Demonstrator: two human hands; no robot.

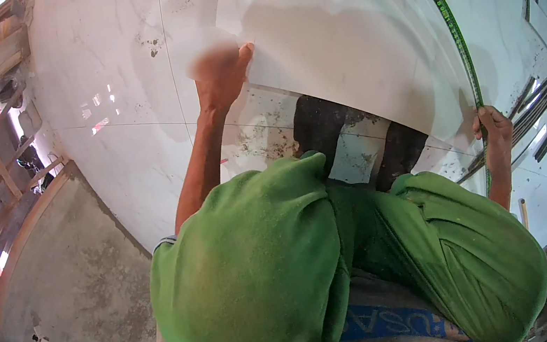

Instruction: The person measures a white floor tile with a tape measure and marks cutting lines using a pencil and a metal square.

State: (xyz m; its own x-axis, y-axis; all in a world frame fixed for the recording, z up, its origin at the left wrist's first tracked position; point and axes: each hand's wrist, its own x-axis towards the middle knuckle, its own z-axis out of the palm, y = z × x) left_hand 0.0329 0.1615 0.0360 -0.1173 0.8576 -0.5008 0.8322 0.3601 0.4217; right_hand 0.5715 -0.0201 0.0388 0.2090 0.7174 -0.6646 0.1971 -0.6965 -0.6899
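Clearly, the large white tile point(341, 55) lies flat on the tiled surface point(99, 48), in front of the person's bent knees, and it runs out of view at the far side. The left hand point(222, 76) is at the left edge of this tile, close to its near left corner. The thumb points toward the tile, but the fingers are blurred, so I cannot tell if this hand grips the edge or only rests there.

The right hand point(493, 127) holds a green measuring tape point(454, 31), pinched narrowly between the thumb and the fingers. The tape goes in a curve along the right side of the tile toward the far edge of the surface, and its other part hangs below the hand.

Between the knees and the near edge of the tile there are two dark shapes, which I cannot identify surely; they cover some of the stained surface. The green trousers point(244, 260) also block much of the near side. Toward the right edge of the surface, just beside the right hand, lie several thin strips point(539, 104). At the left edge of the surface begins a grey concrete area point(76, 271), and beyond it stands a wooden frame point(1, 169).
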